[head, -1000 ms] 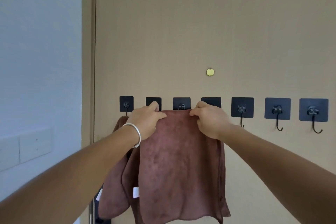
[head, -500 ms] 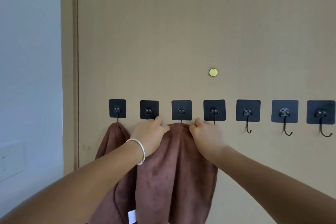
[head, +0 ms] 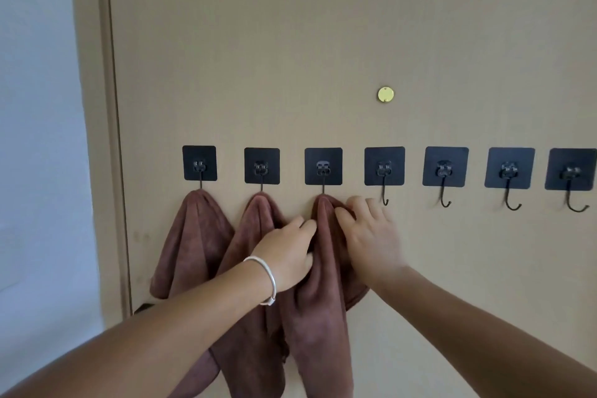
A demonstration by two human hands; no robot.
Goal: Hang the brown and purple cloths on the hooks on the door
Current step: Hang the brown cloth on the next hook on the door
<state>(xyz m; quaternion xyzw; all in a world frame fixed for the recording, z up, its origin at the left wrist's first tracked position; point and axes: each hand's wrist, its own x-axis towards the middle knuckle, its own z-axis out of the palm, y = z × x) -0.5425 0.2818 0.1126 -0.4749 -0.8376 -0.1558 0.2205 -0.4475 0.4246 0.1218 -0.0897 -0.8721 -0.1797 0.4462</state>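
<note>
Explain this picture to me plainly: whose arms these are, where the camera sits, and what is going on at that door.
There is no machine here. The arms belong to a person, and the one picture comes from a camera worn on their head, looking forward at their hands.

Ahead is a plain tan door with a row of seven black square stick-on hooks. Three brown fluffy cloths hang from the three leftmost hooks: one, a second and a third. The other four hooks are bare. No purple cloth is in view.

The left hand, with a silver bangle on its wrist, and the right hand are both on the third cloth, just below its hook. The fingers seem to be gathering or smoothing it; whether they pinch it is hard to tell.

A small round brass disc sits higher on the door.
</note>
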